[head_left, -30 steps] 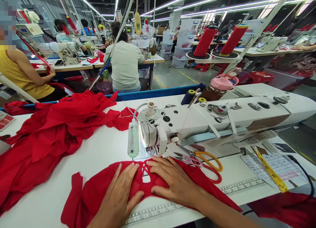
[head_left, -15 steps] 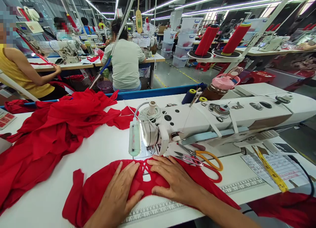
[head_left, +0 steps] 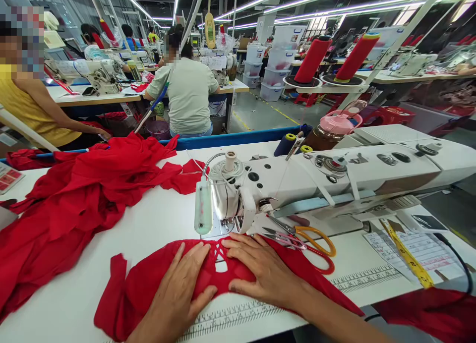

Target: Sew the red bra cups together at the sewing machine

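White worktop (head_left: pixel 148 224), grey workshop floor (head_left: pixel 256 109) beyond. Red garment (head_left: pixel 222 283) lies by the sewing machine (head_left: pixel 297 173), long axis left-to-right, crisscross straps (head_left: pixel 219 253) facing it (left hand (head_left: pixel 182 279), right hand (head_left: pixel 262 268) flat on top, grip relaxed).

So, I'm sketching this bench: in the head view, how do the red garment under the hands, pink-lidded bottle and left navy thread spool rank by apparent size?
1. Red garment, though the left hand and right hand cover part
2. Pink-lidded bottle
3. Left navy thread spool
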`<state>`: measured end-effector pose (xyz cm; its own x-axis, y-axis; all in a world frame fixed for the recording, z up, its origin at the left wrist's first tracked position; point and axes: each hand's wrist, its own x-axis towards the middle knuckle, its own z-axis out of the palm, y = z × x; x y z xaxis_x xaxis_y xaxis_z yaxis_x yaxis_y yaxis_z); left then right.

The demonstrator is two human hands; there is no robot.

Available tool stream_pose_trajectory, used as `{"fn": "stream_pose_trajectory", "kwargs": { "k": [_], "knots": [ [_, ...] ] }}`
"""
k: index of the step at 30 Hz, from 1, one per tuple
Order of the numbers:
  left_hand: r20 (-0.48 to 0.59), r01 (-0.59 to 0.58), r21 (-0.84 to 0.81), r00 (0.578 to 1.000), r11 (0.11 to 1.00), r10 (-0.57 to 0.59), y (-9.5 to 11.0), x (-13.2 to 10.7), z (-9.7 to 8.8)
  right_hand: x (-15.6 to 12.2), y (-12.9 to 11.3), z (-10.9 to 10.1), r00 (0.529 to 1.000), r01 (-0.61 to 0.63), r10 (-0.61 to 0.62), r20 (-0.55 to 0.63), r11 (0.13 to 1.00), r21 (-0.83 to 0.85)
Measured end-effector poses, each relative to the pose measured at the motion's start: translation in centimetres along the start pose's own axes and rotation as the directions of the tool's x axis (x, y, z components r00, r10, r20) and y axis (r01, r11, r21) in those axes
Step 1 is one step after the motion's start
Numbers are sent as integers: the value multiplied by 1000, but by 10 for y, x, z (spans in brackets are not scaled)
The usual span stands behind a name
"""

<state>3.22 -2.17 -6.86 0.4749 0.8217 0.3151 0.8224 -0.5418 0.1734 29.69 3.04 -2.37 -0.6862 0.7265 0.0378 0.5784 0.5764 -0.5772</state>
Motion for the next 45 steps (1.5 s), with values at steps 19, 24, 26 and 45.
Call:
{"fn": "stream_pose_trajectory", "kwargs": {
  "k": [19,24,26,45],
  "knots": [
    [68,-38,-151,996,988,48,4,6,-14,0,0,0,1000,15,-15,-8,1000,-4],
    [125,-24,-173,991,985,47,0,5,-14,0,2,2,1000,22,-22,-14,1000,-8],
    [151,-35,-166,987,985,60,-1,4,-14,-1,2,2,1000,24,-24,-16,1000,-10],
    [145,-61,-132,986,989,81,-6,2,-13,0,2,3,999,34,-34,-34,999,-18]
  ]
}}
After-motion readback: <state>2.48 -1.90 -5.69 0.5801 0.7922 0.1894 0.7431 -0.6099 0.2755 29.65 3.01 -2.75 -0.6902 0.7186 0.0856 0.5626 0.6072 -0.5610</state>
